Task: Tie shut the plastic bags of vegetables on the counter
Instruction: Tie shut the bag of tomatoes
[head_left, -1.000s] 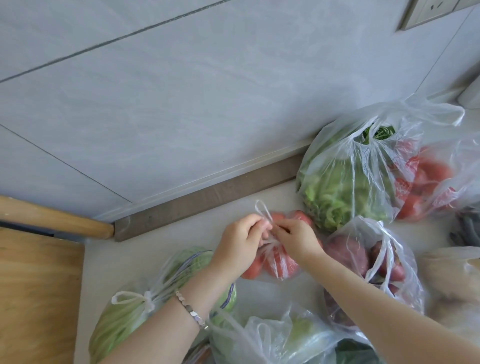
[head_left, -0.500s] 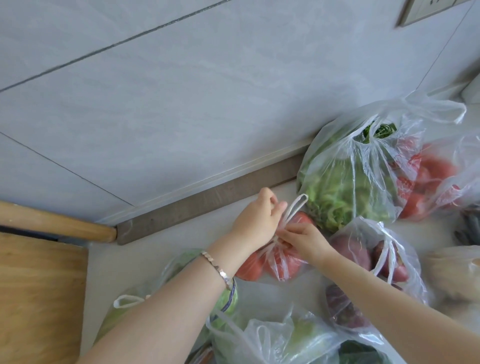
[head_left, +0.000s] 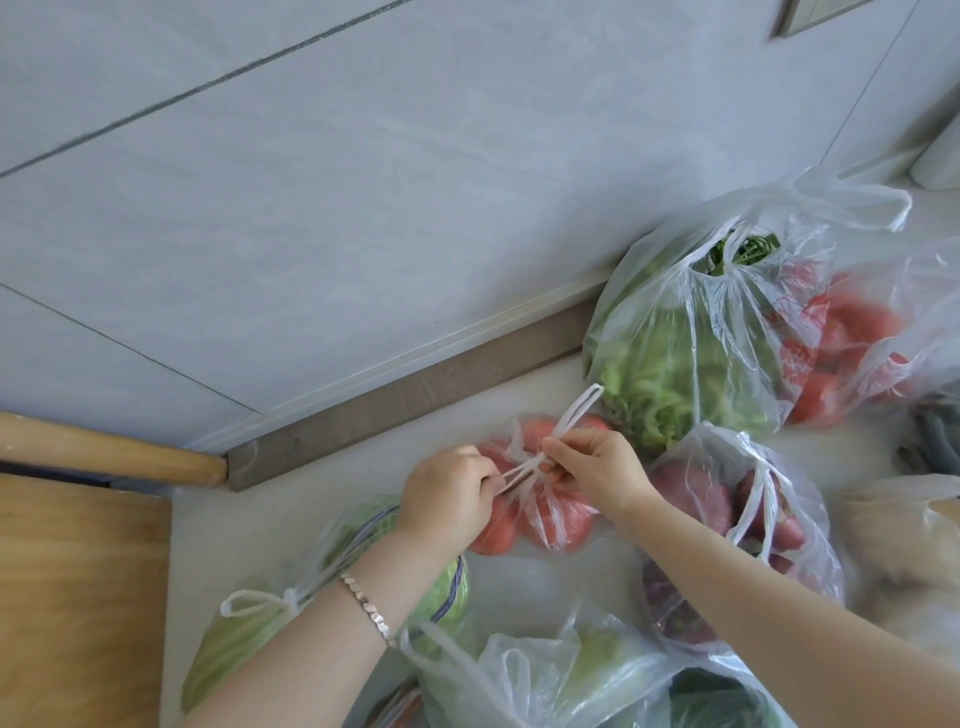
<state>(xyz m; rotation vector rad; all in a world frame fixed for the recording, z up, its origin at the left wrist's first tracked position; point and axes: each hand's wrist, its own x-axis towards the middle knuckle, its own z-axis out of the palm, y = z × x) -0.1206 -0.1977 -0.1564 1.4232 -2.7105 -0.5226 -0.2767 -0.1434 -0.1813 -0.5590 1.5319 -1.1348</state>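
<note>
A small clear bag of tomatoes (head_left: 545, 514) lies on the pale counter (head_left: 291, 499) in the middle of the view. My left hand (head_left: 447, 499) grips one handle strand on its left side. My right hand (head_left: 597, 467) pinches the other handle, whose loop (head_left: 582, 410) sticks up toward the wall. The two strands cross in a knot between my hands. A large bag of green leaves (head_left: 675, 364) stands behind with its top loose. A bag of purple-red vegetables (head_left: 727, 509) sits under my right forearm.
A bag with a green cabbage (head_left: 260, 623), its handles knotted, lies at the lower left under my left arm. More bags crowd the bottom (head_left: 571, 675) and the right, including red tomatoes (head_left: 841, 353). A wooden board (head_left: 78, 597) sits at the left. The tiled wall is close behind.
My left hand has come back down from over the bag to its left side, drawing a strand leftward. My right hand now holds the other handle, and the knot has tightened.
</note>
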